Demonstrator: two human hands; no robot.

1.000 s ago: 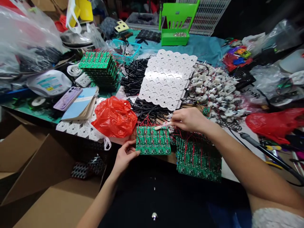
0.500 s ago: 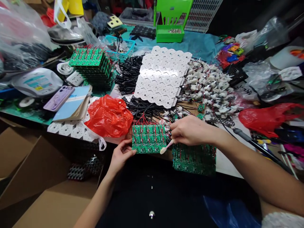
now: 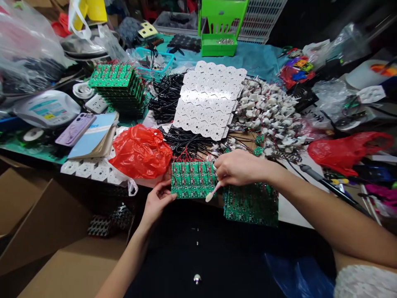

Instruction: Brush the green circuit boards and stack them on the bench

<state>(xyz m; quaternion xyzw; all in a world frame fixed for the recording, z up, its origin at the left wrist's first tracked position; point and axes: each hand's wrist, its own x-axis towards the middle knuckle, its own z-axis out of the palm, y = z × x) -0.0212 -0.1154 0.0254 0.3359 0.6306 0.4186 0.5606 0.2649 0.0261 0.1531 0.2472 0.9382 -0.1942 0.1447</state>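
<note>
A green circuit board panel [image 3: 192, 180] with red and black wires lies at the table's front edge. My left hand [image 3: 156, 203] grips its lower left corner, thumb on top and fingers at the side. In my right hand [image 3: 237, 167], closed around the handle, is a toothbrush [image 3: 211, 195]; its pale bristle head is at the panel's lower right corner. Whether the bristles touch the board I cannot tell. Under my right wrist, a stack of more green circuit boards [image 3: 251, 205] lies at the edge, partly covered by the forearm.
A red plastic bag [image 3: 141, 152] sits left of the panel. Behind it are white perforated sheets [image 3: 209, 99], black cables [image 3: 167, 97] and a heap of white wired parts [image 3: 269, 116]. A tall stack of boards [image 3: 113, 76] stands back left; a soldering iron [image 3: 313, 172] lies at right.
The whole view has shifted slightly. My right hand and the toothbrush have moved a little to the left along the panel's lower edge; my left hand keeps its grip on the corner.
</note>
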